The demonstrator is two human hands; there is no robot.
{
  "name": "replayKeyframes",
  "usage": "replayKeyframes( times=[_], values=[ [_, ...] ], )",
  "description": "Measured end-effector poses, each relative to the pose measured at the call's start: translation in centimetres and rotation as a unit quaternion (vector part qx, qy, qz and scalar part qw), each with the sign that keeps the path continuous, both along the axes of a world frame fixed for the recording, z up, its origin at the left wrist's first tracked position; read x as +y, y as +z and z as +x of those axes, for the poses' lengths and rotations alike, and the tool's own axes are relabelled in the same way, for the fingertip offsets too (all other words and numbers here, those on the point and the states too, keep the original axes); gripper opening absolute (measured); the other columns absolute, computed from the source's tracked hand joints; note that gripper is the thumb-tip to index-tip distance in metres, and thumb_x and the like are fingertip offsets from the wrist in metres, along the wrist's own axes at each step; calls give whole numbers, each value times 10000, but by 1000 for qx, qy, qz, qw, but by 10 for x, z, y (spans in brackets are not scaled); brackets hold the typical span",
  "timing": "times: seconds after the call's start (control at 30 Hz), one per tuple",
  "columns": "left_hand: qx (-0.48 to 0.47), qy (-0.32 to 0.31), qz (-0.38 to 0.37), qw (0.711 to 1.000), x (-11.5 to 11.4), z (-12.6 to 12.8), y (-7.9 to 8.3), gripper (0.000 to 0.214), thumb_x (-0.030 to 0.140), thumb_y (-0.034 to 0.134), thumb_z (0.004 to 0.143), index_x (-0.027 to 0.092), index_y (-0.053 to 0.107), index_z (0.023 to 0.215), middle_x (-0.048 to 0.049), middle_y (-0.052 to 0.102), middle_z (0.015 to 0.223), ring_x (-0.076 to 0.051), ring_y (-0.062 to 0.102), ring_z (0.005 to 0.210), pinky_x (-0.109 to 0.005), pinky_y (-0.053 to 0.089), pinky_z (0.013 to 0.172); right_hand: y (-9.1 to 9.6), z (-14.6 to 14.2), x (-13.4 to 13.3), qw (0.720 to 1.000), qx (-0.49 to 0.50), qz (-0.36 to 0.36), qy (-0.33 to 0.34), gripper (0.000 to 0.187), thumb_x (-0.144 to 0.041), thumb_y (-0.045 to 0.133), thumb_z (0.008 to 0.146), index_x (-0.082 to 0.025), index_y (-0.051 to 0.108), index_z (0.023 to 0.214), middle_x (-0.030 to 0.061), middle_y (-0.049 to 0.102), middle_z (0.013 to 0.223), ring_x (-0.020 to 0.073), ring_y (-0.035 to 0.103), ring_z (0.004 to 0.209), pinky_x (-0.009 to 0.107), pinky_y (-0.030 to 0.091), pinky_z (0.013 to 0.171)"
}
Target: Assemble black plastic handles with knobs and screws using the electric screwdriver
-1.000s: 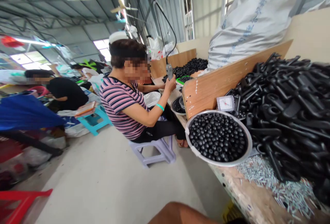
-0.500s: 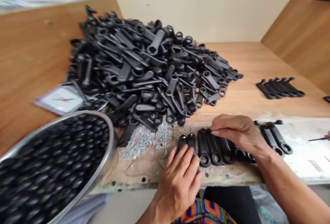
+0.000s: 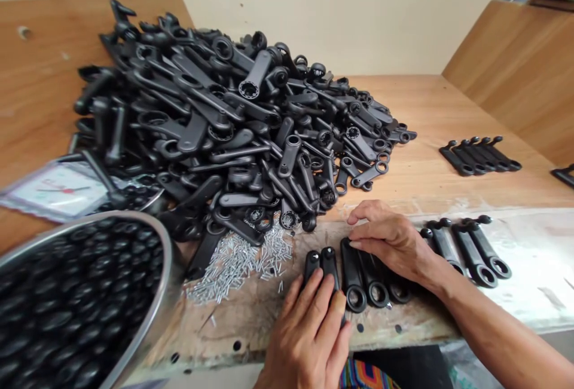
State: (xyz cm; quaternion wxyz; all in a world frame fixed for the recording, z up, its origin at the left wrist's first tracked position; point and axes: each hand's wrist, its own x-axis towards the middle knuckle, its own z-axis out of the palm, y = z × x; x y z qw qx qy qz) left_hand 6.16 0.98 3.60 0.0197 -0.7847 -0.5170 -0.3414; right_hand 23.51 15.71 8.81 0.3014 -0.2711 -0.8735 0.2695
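Observation:
A row of black plastic handles (image 3: 365,278) lies side by side near the wooden bench's front edge. My left hand (image 3: 309,332) rests flat on the two leftmost handles (image 3: 321,260), fingers stretched out. My right hand (image 3: 390,239) lies over the middle of the row, fingertips pressed on the handles' tops. A big heap of the same black handles (image 3: 233,120) rises behind. Small silver pins (image 3: 240,260) are scattered just left of my hands.
A metal bowl (image 3: 152,317) full of black balls stands at the front left, a small dial scale (image 3: 56,189) behind it. Another short row of handles (image 3: 479,155) lies at the far right. Wooden partition boards (image 3: 520,66) flank the bench.
The view swung from a seated co-worker to my own bench. In the last half second both hands stayed on the handle row, with the left shifted slightly lower.

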Motion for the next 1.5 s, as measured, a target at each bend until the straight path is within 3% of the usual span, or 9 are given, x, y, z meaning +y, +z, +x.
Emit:
replayKeyframes(
  times=[0.4,0.63,0.77,0.87,0.97,1.07,1.17,1.27,1.5],
  values=[
    [16,11,7,1000,1,1,9,269,224,525,820,142,633,1052,-87,611,1180,-242,506,1171,-397,367,1011,7,-2,2,999,-45,26,13,87,-177,607,806,-184,683,764,54,636,907,192,538,934,362,389,893],
    [39,23,-3,999,1,2,13,275,241,516,827,159,624,1067,-70,605,1189,-238,508,1167,-404,426,960,10,-2,-3,991,-121,17,53,85,-127,576,815,-163,644,851,3,644,721,141,575,727,388,335,996],
    [37,22,-16,999,-2,3,14,306,273,498,835,163,599,1103,-65,581,1221,-233,474,1201,-423,429,972,3,4,-2,987,-154,41,19,98,-169,602,800,-186,649,884,24,670,804,223,548,1016,410,348,983],
    [25,25,-20,999,-3,3,12,316,294,492,840,163,587,1112,-65,578,1217,-225,460,1210,-433,414,990,14,1,-1,983,-166,79,24,156,-196,616,790,-197,636,945,44,674,902,246,525,1066,427,361,969],
    [8,28,-13,999,-3,4,9,313,314,500,836,151,592,1087,-76,586,1194,-226,463,1202,-441,388,1013,40,-22,-9,976,-143,148,71,157,-169,558,828,-200,612,972,54,662,944,198,573,908,430,334,978],
    [-9,13,26,1000,-4,4,4,326,311,525,813,128,601,1071,-94,619,1116,-231,503,1148,-441,370,1024,58,-63,-25,958,-185,167,143,164,-112,478,840,-194,612,795,48,647,814,177,538,794,385,382,839],
    [-40,-13,94,995,-5,4,0,271,250,552,770,92,635,974,-97,660,913,-203,594,931,-406,416,961,51,-102,-37,926,-277,166,194,192,-115,523,789,-181,547,610,35,590,638,186,475,722,326,340,645],
    [-54,-36,122,990,-6,3,-1,172,197,560,738,82,648,829,-71,631,730,-164,582,710,-332,477,772,32,-123,-41,893,-346,180,227,192,-136,569,761,-174,545,575,30,551,569,178,441,662,315,280,595],
    [-68,-46,142,986,-4,1,-1,152,180,507,774,97,634,786,-37,581,650,-149,548,630,-292,427,585,23,-136,-45,856,-410,195,247,178,-42,541,705,-154,567,569,55,554,543,157,444,573,303,259,545]
  ],
)
